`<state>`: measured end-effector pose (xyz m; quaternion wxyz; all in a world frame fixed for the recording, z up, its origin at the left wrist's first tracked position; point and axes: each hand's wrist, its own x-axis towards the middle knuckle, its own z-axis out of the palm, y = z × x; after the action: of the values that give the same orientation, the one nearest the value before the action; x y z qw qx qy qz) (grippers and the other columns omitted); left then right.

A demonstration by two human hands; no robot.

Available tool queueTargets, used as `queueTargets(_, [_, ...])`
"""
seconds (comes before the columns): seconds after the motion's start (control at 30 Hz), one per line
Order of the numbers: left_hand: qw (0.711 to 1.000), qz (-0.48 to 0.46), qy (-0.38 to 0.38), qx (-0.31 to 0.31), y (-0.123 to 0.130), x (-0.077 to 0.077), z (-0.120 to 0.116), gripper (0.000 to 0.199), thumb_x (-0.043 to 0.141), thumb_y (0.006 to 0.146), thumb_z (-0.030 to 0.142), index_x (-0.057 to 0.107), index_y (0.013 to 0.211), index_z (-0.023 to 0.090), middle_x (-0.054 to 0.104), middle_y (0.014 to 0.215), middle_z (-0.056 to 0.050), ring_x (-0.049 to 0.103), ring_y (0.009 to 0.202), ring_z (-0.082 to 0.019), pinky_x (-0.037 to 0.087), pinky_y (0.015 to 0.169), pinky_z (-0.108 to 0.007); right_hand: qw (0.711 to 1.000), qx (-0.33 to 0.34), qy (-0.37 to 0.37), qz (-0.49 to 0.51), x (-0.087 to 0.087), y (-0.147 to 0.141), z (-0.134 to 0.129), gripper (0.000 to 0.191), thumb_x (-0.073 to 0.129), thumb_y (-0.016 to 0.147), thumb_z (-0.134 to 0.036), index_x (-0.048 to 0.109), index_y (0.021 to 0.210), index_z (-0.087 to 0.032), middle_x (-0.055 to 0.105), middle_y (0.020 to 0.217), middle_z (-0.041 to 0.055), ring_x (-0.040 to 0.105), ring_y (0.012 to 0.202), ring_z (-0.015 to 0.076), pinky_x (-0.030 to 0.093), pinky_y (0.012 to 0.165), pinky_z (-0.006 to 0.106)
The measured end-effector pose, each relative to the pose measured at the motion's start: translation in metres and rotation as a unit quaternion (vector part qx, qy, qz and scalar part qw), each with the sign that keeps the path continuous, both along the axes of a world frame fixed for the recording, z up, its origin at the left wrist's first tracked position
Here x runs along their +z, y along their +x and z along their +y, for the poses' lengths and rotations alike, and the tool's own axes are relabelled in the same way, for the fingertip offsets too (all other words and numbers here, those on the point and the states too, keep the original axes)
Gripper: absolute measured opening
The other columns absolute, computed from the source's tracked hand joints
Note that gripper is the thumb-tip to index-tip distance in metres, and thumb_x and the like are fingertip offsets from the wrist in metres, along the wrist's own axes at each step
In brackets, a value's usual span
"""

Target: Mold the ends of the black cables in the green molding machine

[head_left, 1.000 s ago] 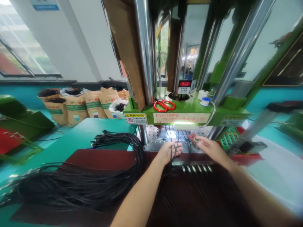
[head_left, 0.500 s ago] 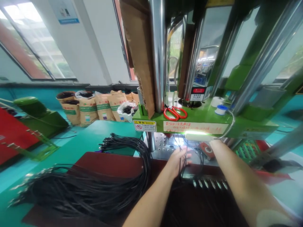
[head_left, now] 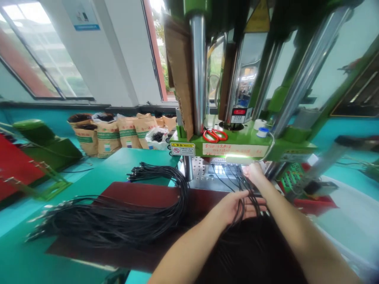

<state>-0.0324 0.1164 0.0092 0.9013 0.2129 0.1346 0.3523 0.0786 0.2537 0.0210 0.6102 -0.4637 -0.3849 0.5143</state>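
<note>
Several black cables [head_left: 226, 179] run from the lit opening of a green press [head_left: 189, 138] down over its metal plate [head_left: 199, 179]. My left hand [head_left: 241, 207] has its fingers curled around these cables, palm turned up, in front of the plate. Farther in, beside the cables and under the lamp's right end, my right hand [head_left: 253, 173] is closed with curled fingers. Glare and blur hide what its fingertips hold. The cable ends inside the press cannot be made out.
A big bundle of black cables [head_left: 118, 225] lies over a dark red board [head_left: 124, 193] on the green table [head_left: 118, 161]. Red-handled scissors [head_left: 215, 135] and a blue-white spool [head_left: 262, 132] rest on the press ledge. Paper sacks [head_left: 109, 136] stand behind.
My left hand has come down and right, its loosely spread fingers now curled around cables. My right hand has drawn back from behind the lamp into view. The cables are pulled toward me.
</note>
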Motion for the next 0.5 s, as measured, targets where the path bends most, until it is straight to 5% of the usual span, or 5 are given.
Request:
queueTargets(0.13, [0.998,0.006,-0.049,0.045,0.008,0.012,-0.027,0.019,0.051,0.080,0.025,0.056,0.093,0.012,0.058,0.067,-0.004,0.062,0.065,-0.018,0.046,0.067,-0.032,0.999,-0.035,-0.004,0.002,-0.004,0.012,-0.024,0.016,0.059,0.074,-0.029,0.051,0.070,-0.016,0.041,0.039,-0.0097,0.031,0.024,0.0038,0.017,0.023,0.014])
queueTargets(0.3, [0.967,0.000,-0.164,0.197,0.006,0.024,-0.050,0.021,0.040,0.088,0.024,0.049,0.075,0.011,0.029,0.047,0.008,0.027,0.035,-0.002,0.023,0.038,-0.013,0.995,-0.092,0.015,0.026,-0.006,0.013,-0.050,0.014,0.058,0.068,-0.031,0.050,0.069,-0.018,0.045,0.037,-0.0077,0.037,0.025,0.0059,0.021,0.023,0.015])
queueTargets(0.5, [0.949,0.015,-0.163,0.271,0.008,0.024,-0.084,0.021,0.039,0.088,0.023,0.047,0.071,0.013,0.019,0.045,0.009,0.017,0.033,-0.001,0.009,0.035,-0.013,0.994,-0.102,0.012,0.037,-0.007,-0.001,-0.073,0.012,0.054,0.067,-0.030,0.050,0.067,-0.018,0.045,0.035,-0.0069,0.036,0.025,0.0058,0.023,0.024,0.015])
